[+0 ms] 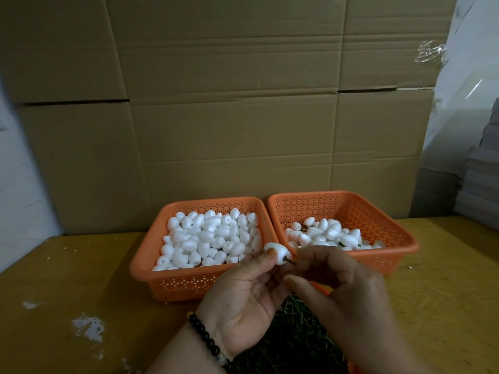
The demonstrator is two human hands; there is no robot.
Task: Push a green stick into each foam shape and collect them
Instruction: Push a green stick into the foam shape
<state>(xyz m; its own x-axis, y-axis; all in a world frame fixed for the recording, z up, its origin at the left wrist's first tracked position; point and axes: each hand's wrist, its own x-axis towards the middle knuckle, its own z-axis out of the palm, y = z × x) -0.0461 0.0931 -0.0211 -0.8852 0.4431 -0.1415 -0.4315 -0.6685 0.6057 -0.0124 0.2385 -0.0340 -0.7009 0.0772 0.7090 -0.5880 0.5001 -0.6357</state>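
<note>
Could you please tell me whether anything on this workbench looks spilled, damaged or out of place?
Mostly tidy. The only oddities are white scuffs or chipped patches on the yellow table at the near left, plus a few white crumbs near the right basket. Both baskets sit upright, foam inside.

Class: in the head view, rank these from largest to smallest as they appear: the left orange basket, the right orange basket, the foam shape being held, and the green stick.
1. Left orange basket and right orange basket: they look alike, so no ranking between them.
2. Foam shape.
3. Green stick, only partly visible.
</note>
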